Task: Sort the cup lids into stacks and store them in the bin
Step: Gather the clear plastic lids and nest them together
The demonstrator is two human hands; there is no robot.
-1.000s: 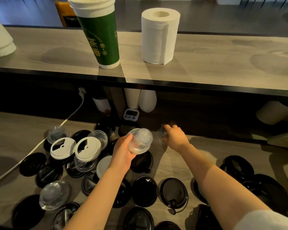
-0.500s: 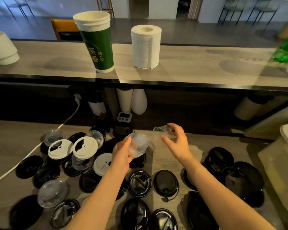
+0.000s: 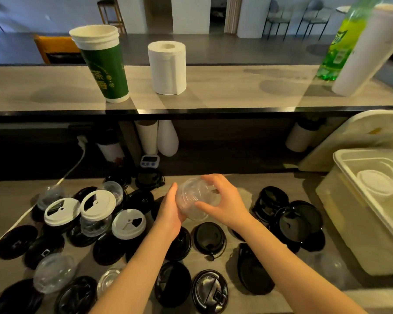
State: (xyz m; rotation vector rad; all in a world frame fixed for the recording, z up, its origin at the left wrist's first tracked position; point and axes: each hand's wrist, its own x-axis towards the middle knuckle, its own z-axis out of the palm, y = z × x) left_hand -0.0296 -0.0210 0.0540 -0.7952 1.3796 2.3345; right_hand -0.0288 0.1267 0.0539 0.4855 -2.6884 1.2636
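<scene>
You hold the clear dome lids [image 3: 196,200] between both hands, left hand [image 3: 169,213] cupping them from below-left, right hand [image 3: 225,203] gripping from above-right.

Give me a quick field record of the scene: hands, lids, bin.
left hand: gripping the clear lid stack
right hand: on the same stack, from the right
white lids: three, left of the hands
black lids: scattered over the counter
bin: right side, open, white lids inside
</scene>
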